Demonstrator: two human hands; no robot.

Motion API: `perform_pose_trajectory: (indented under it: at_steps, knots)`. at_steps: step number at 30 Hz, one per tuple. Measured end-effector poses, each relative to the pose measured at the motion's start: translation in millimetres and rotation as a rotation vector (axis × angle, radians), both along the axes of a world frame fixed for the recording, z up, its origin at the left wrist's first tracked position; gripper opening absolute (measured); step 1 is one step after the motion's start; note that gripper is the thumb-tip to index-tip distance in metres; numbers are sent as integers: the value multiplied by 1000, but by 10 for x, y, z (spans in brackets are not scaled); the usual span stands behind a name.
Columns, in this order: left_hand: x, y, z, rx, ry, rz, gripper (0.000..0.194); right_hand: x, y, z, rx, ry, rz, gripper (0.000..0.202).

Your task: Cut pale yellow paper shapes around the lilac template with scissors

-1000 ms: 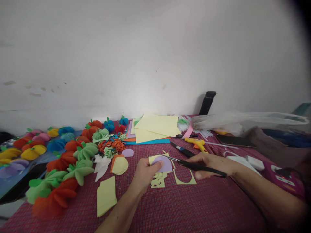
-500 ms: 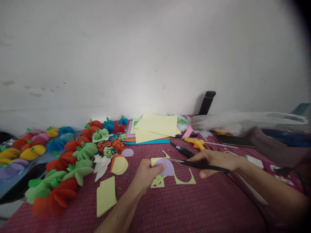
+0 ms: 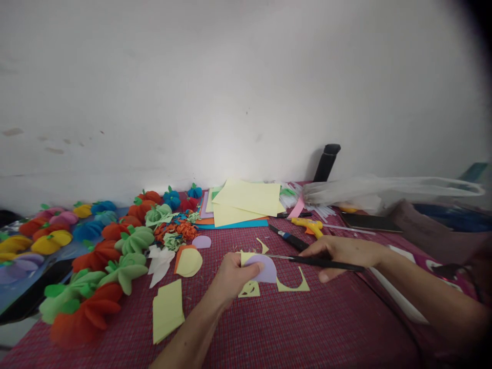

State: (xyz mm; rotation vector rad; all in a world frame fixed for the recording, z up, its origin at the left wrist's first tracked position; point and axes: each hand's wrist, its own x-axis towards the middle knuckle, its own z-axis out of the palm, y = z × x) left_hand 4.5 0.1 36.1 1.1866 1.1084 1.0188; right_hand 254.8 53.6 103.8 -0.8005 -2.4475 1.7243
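Note:
My left hand [image 3: 239, 277] pinches a rounded purple piece [image 3: 268, 270] laid over a pale yellow piece [image 3: 247, 258] at the centre of the table. In my right hand [image 3: 338, 254] are black-handled scissors [image 3: 321, 263], their blades pointing left at the upper edge of the held pieces. Below the held pieces lies a yellow offcut [image 3: 249, 290] with holes. A curved yellow offcut [image 3: 294, 284] rests to their right, and a small yellow sliver [image 3: 263, 245] lies just beyond.
Colourful felt pumpkins [image 3: 100, 253] crowd the left side. Yellow rectangles [image 3: 168, 311] lie front left. Behind are stacked sheets [image 3: 249, 201]. A cutter [image 3: 290, 238], a yellow glue gun [image 3: 308, 224] and a plastic bag [image 3: 346, 189] are at the right.
The yellow and purple pieces have shifted slightly right and down with my left hand. My right hand and the scissors have moved slightly, the blades now nearer the purple piece's upper edge.

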Motion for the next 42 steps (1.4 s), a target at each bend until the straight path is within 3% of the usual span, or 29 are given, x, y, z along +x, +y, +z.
perform_pose_trajectory:
  at_steps: [3,9,11,15,18,26,42]
  knots:
    - [4,-1,19,-16,4,-1,20,36,26,-21,-118,-12,70,54]
    - [3,-2,31,-27,-5,-17,20,271,193,-186,0,-91,15,49]
    - [-3,-3,22,-18,16,-22,20,262,201,-256,7,-49,-72,45]
    - [-11,-2,4,0,71,-36,19,-7,60,-384,13,201,-385,41]
    - [-14,5,-16,-10,88,-40,20,-303,-84,-405,-7,341,-445,38]
    - [-27,23,-101,48,142,-111,19,-716,-133,-404,-2,417,-374,40]
    - [-7,37,-136,109,290,-228,16,-848,-70,-481,-82,415,-229,39]
